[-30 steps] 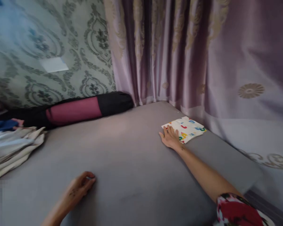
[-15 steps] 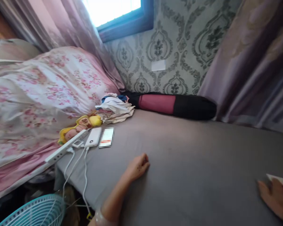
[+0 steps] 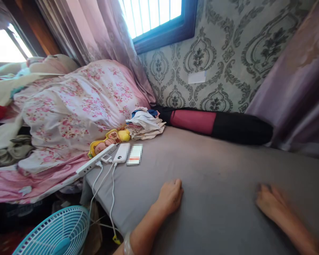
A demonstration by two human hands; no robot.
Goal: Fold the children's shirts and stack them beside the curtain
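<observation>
My left hand point(image 3: 170, 196) rests on the grey mattress point(image 3: 215, 170), fingers curled loosely under with nothing in them. My right hand point(image 3: 271, 202) lies flat on the same grey surface further right, fingers stretched forward and blurred by motion, holding nothing. A small pile of folded clothes point(image 3: 145, 124) sits at the far left corner of the mattress, well beyond my left hand. A white power bank point(image 3: 121, 153) with cables lies near the mattress's left edge.
A black and maroon bolster point(image 3: 218, 124) lies along the patterned wall. A floral pink quilt point(image 3: 77, 106) is heaped at left beside a yellow toy point(image 3: 108, 141). A turquoise fan point(image 3: 53, 232) stands below the mattress edge. Purple curtains point(image 3: 297, 92) hang at right.
The view swung left, away from the printed cloth by the curtain. My right hand left that cloth and now lies flat on the mattress; my left hand stayed put.
</observation>
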